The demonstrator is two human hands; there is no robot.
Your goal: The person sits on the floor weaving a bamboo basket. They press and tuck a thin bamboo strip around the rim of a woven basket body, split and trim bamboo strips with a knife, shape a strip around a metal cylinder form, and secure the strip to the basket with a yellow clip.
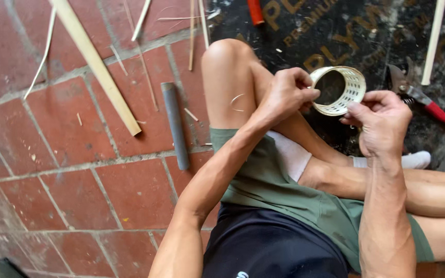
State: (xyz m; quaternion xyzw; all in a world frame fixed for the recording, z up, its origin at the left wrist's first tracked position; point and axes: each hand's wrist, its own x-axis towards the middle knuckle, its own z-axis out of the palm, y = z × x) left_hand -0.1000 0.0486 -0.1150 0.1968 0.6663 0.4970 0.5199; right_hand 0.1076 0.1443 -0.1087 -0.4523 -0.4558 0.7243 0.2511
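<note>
Woven from pale cane strips, a small open-ended ring basket (339,89) sits right of centre in the upper half of the frame, gripped between both hands above the person's crossed legs. Its wall shows a fine lattice of small gaps, and nothing lies inside; dark ground shows through the hollow. The cylinder's axis lies roughly level and slants toward the lower left, so one open mouth faces the camera. The left hand (286,92) pinches the near rim with thumb and fingertips, while the right hand (382,121) grasps the far side, thumb pressed on the wall. Left of the knee, a grey tube (174,124) lies on the red floor tiles (68,128), its length running up and down the frame. Beyond it, a long pale wooden slat (96,64) slants toward the upper left. At the right edge, red-handled pruning shears (422,97) rest on a black mat (372,36).
</note>
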